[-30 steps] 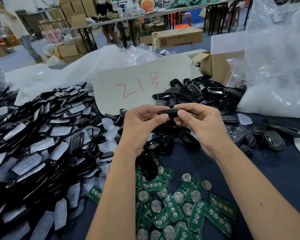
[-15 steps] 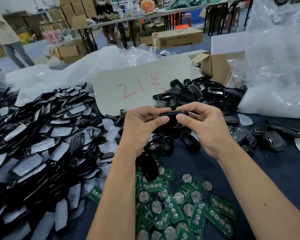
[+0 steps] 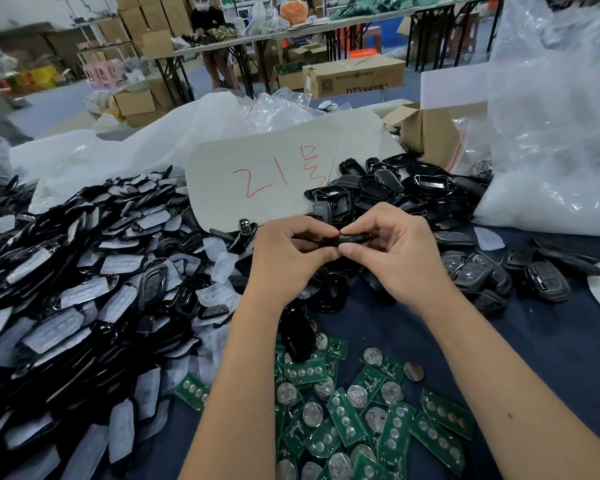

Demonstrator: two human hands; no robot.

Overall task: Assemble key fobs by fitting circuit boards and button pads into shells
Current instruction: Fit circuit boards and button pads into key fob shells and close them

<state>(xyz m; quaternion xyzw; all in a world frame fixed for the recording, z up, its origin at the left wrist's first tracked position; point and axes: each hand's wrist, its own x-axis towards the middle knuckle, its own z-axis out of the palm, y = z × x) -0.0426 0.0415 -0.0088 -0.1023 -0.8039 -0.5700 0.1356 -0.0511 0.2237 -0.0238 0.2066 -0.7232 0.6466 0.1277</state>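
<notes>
A: In the head view, where is the piece being worked?

B: The black key fob shell is held above the tabletop, between both hands. The left hand pinches its left end with curled fingers; the right hand pinches the right end the same way.

A: How will it handle?

B: My guess is light, stiff and glossy, so a bit slippery. Taking it by the long edges near each end, as now, looks sensible; squeezing the middle might spring the halves or stress the board, if one is inside, which I cannot tell.

A: Counts?

B: One shell in hand. The green circuit boards lie in a loose pile near the person, well over a dozen, with overlaps hiding some. Translucent button pads and black shells are heaped on the left, too many to count. Another heap of empty shells sits beyond the hands, and about five closed fobs lie on the right.
</notes>
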